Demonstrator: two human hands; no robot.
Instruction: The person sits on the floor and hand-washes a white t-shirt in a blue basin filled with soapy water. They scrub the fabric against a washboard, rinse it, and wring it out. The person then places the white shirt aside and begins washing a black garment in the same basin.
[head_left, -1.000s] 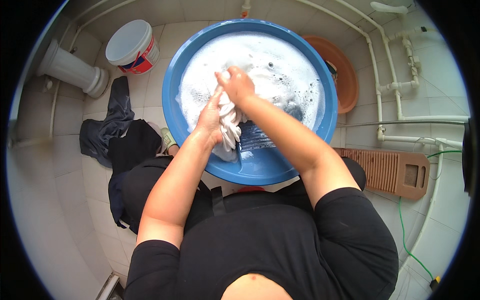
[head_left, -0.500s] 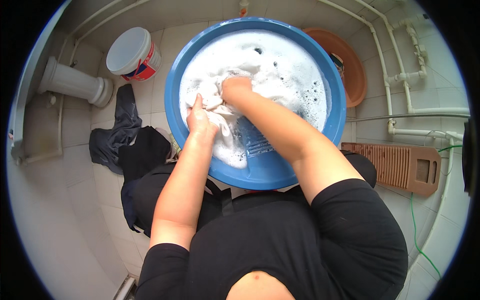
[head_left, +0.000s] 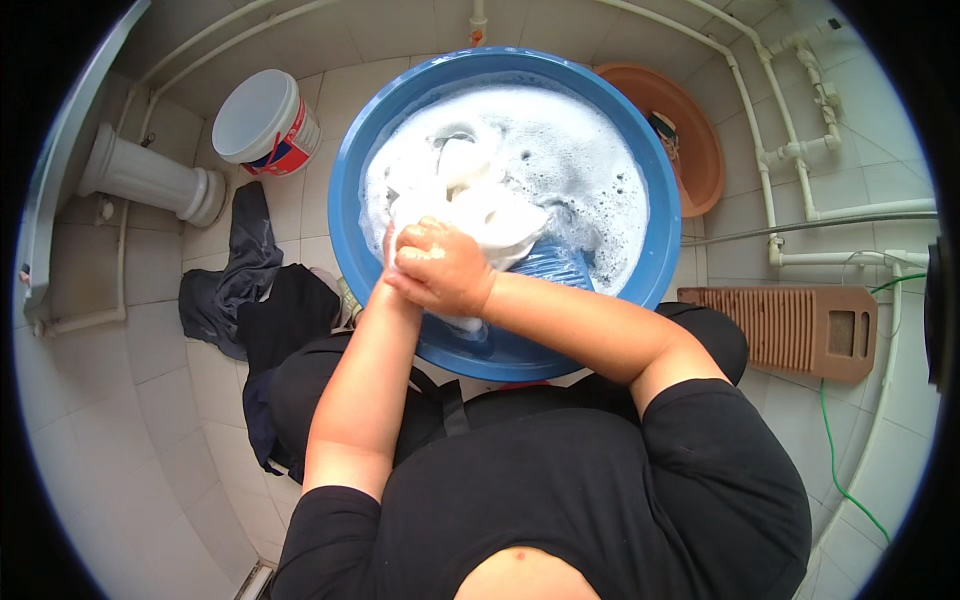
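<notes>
At far left, beside the wall, a white pedestal (head_left: 150,175), tilted in this wide view. Next, on the tiled floor (head_left: 215,390), a rumpled grey garment (head_left: 215,310), with a white bucket (head_left: 258,118) farther back, red and blue on its side. Touching the grey garment, a black garment (head_left: 285,310), reaching toward the left leg. Just past that, mostly hidden, a pale shoe (head_left: 350,300).

Then the hands, together over the near left part of a big blue basin (head_left: 520,350). Left hand (head_left: 389,248) largely covered by the right — cannot tell whether spread or closed, or holding anything. Right hand (head_left: 440,268) laid across the left, fingers curled in tight; cannot tell whether around any fabric. Just beyond both, bunched and wet in the basin, the white cloth (head_left: 495,215), with white foam (head_left: 590,150) around it. Right of the cloth, partly under suds, a blue ridged panel (head_left: 550,262).

Behind the basin's right rim, an orange tub (head_left: 700,140) with small items inside, too little visible to name. Farther right, white pipes (head_left: 762,160) along the wall; nearer, beside the right knee, a brown washboard (head_left: 785,325) — below it, a thin green cord (head_left: 826,420).
</notes>
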